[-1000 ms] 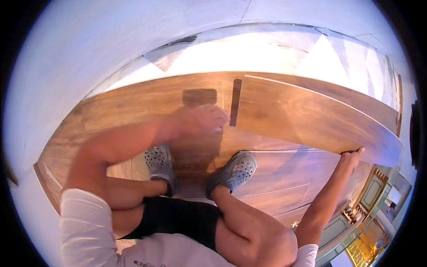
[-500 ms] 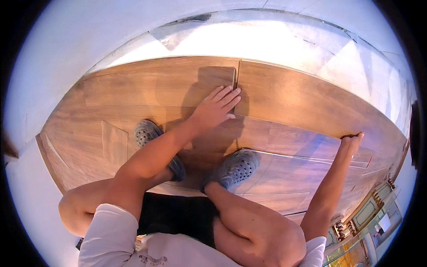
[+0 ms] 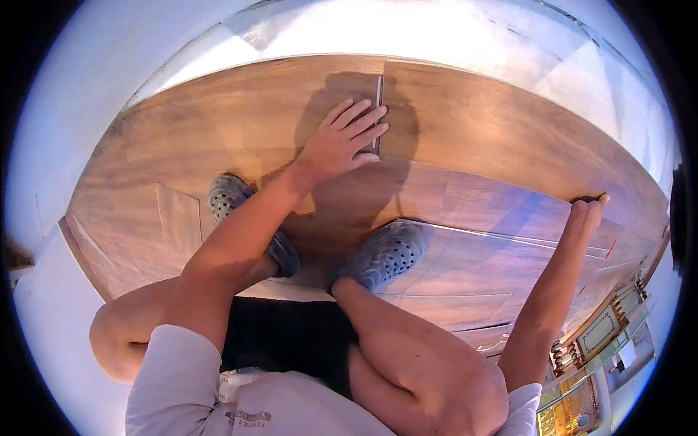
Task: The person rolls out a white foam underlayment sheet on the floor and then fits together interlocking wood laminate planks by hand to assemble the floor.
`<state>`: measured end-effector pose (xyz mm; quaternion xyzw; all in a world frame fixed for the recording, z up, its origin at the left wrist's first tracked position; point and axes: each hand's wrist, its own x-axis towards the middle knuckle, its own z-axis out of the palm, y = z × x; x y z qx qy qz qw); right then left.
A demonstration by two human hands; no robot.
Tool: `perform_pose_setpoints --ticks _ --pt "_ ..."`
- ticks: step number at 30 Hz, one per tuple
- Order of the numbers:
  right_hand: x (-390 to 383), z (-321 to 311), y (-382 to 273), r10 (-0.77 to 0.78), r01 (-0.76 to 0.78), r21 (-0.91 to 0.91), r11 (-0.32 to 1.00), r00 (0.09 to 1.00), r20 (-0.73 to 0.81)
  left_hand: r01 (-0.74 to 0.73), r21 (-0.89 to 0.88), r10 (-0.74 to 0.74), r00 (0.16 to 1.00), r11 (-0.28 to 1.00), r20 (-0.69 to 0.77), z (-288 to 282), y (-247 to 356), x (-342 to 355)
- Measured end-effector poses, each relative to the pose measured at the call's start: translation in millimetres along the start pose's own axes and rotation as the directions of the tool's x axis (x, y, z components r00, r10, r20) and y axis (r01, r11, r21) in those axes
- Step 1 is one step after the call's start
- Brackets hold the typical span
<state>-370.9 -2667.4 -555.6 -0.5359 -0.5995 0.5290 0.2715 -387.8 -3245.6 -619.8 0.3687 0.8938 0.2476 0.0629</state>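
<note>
My left hand [image 3: 342, 138] lies open and flat on a wood-look floor plank [image 3: 247, 98], fingers spread. Its fingertips reach the short seam, where a pale strip [image 3: 377, 116] shows at the plank's end. Right of that seam is another long wood-look plank [image 3: 502, 127] along the far side. Out at the far right, my right hand [image 3: 589, 208] grips the near edge of this right-hand plank with curled fingers, partly hidden. A dark gap shows beside that hand.
My feet in grey clogs [image 3: 392, 251] stand on the laid planks. Loose plank pieces [image 3: 178, 214] lie at the left. Beyond the planks runs a bright strip of bare subfloor [image 3: 407, 36] before the white wall. A railing with ornate panels [image 3: 600, 330] stands at the lower right.
The seam by my left hand now shows a pale strip instead of a dark edge. My left thumb has spread outward. The whole view has tilted, so the planks sit higher.
</note>
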Motion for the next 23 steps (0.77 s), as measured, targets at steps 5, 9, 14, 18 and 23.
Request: perform_pose_setpoints --ticks 5,9,14,18,23 --pt "-5.0 5.3 1.9 0.018 -0.018 -0.012 1.000 1.000 0.012 0.032 -0.028 -0.032 0.999 0.999 -0.013 1.2 -0.6 -0.3" --pt "-34.5 23.6 -7.9 0.082 -0.081 0.039 0.996 0.997 -0.008 0.031 -0.024 -0.031 0.999 0.999 -0.005 2.0 -2.3 -3.0" --pt "-19.8 18.6 1.9 0.041 -0.041 -0.007 0.999 0.996 0.076 0.038 -0.014 -0.038 0.999 0.999 0.016 1.3 -2.7 0.8" --pt "-4.6 15.7 7.1 0.103 -0.108 0.170 0.980 0.994 0.038 0.043 -0.032 -0.043 0.999 0.999 0.003 3.6 -3.7 0.3" --pt "7.3 5.4 16.0 0.088 -0.088 -0.001 0.996 0.989 0.121 0.039 -0.029 -0.039 0.999 0.999 0.002 6.6 -5.1 -1.1"
